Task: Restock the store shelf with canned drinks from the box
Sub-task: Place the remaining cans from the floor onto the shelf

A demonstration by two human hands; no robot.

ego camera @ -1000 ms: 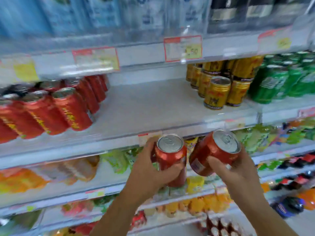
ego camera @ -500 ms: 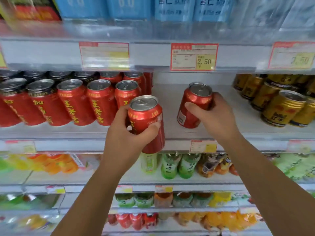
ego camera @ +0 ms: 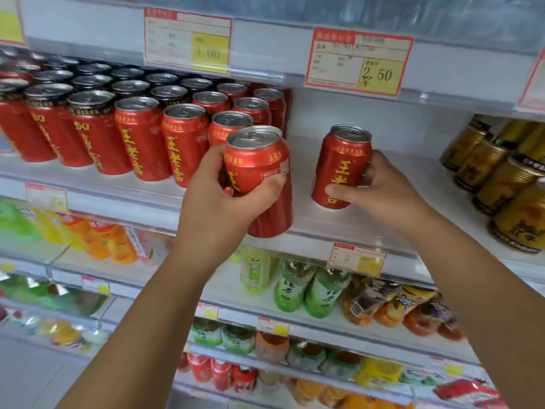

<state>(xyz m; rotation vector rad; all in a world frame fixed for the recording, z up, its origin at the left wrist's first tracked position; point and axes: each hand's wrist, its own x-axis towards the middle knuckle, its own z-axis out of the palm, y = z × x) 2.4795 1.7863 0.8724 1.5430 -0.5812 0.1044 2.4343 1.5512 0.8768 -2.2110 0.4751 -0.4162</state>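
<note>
Left hand [ego camera: 218, 208] of mine is curled round a red can [ego camera: 259, 172], held upright at the shelf [ego camera: 413, 184] front, just right of the stocked red cans [ego camera: 147, 137]. My right hand [ego camera: 383, 196] grips a second red can [ego camera: 342, 166], thumb across its front; it stands on the shelf board, apart from the gold cans [ego camera: 501, 187].

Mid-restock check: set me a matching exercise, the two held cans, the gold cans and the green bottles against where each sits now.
1 left can, in left hand
2 right can, in right hand
3 gold cans
4 green bottles

A on the lower shelf
B right end of the can shelf
C upright on bare can shelf
D held before the can shelf's edge

Pairs: 1-D, 2-C, 3-B, 4-A
</note>
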